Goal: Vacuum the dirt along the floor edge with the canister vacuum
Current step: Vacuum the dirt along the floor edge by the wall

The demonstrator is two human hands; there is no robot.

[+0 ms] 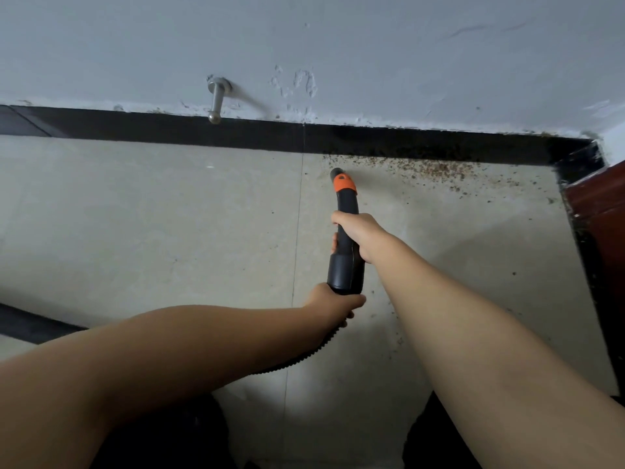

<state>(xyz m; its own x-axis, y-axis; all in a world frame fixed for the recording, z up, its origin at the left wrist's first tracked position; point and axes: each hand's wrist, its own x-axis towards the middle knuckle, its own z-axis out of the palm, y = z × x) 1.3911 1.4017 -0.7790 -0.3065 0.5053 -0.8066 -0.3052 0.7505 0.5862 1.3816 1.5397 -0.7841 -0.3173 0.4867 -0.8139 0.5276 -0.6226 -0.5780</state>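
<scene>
Two hands hold one vacuum nozzle [345, 228], and we see them both wrapped round it. Our right hand [358, 233] grips the black handle partway along, fingers curled under it, just behind the orange collar [344, 185]. Our left hand [333, 304] clasps the rear end, where the one ribbed hose [304, 357] joins and runs back under the left forearm. The nozzle points away from us, its tip at the near-left fringe of the dirt [433, 169], close to the floor tiles [152, 214]. That dirt lies as one scattered band of brown specks along the black border strip [169, 133] beneath the wall [372, 55], thickest toward the right corner. One metal door stop [216, 99] juts from the wall, well to the left.
</scene>
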